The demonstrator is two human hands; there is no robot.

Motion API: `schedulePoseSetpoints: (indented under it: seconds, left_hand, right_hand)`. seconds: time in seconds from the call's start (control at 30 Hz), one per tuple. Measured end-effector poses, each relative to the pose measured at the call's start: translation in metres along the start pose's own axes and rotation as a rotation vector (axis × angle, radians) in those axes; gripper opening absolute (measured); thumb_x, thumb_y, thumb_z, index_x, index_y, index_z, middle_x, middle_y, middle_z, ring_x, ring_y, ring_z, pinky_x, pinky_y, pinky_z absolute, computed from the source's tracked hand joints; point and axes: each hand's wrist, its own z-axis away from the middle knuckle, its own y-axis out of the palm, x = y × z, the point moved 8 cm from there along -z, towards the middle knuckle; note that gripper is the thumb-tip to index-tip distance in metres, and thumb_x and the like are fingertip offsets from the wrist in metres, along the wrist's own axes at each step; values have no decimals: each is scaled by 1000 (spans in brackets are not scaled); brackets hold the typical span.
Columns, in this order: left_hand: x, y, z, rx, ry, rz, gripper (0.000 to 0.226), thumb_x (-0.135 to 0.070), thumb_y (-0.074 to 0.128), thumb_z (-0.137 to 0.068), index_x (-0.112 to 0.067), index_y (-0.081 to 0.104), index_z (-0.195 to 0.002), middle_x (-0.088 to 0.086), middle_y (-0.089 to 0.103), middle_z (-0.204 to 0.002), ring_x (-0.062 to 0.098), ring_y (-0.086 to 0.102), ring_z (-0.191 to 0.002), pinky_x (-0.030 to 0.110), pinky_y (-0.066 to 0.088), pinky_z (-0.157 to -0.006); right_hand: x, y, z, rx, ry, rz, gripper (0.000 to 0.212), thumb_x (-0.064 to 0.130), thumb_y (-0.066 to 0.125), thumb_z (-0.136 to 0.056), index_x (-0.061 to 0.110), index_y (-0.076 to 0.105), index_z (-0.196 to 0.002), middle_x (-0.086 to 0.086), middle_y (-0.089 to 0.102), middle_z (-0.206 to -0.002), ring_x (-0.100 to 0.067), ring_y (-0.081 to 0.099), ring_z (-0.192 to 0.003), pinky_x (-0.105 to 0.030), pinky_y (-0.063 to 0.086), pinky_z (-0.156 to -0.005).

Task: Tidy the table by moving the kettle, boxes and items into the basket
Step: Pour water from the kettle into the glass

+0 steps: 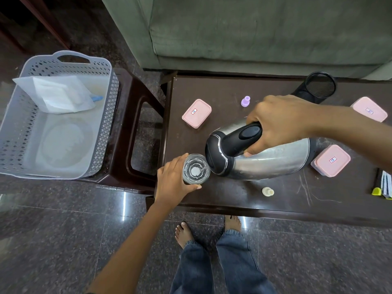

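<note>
One wide-angle view, worn on the head, looks steeply down from just over the near edge of the table (233, 194). It takes in the basket (110, 85) left, sofa (254, 28) far and feet (184, 232) nearest.

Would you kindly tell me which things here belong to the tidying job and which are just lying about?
Job: steel kettle with black handle in the right hand; clear glass in the left hand; three pink lidded boxes; black mesh cup; grey perforated plastic basket.
Lying about: green sofa; brown plastic stool.
</note>
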Motion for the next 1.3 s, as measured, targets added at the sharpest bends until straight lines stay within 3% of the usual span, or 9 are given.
schedulePoseSetpoints:
  seconds: [0.27, 0.43, 0.7, 0.87, 1.3]
  left_hand:
    - [1, 0, 0, -9, -6, 11, 97, -49, 80, -57, -25, 34, -139, -7, 48, -136, 16, 41, -126, 36, 27, -102]
    - [2, 1, 0, -7, -6, 10, 98, -50, 80, -57, -25, 33, -140, -8, 47, -137, 15, 40, -127, 36, 27, -103]
    - [3, 2, 1, -6, -16, 23, 98, -50, 80, -57, -26, 33, -139, -9, 47, -137, 15, 40, -127, 36, 27, -103]
    - [2, 1, 0, -10, -18, 37, 98, -48, 82, -56, -27, 34, -139, -9, 47, -138, 14, 38, -128, 36, 26, -103]
    - [2, 1, 0, 6, -28, 50, 98, -48, 81, -57, -26, 33, -140, -9, 46, -139, 14, 36, -130, 36, 25, -104]
  right_hand:
    - [-1, 0, 1, -2, -7, 0, 48, 60, 70, -60, 20, 45, -54, 2, 47, -52, -15, 45, -54, -29, 37, -53]
    - [0, 1, 0, -1, -17, -1, 46, 60, 70, -60, 18, 51, -59, 2, 50, -54, -24, 51, -61, -29, 39, -54]
    - [-2, 0, 1, -6, -14, -12, 46, 59, 70, -60, 21, 44, -52, 3, 48, -52, -16, 47, -55, -28, 37, -51]
    - [0, 1, 0, -9, -22, -15, 47, 59, 70, -60, 22, 43, -53, 2, 49, -54, -26, 52, -62, -29, 37, -52]
    - [1, 0, 0, 0, -1, -6, 47, 59, 70, -62, 23, 42, -53, 2, 47, -53, -21, 47, -57, -27, 36, -52]
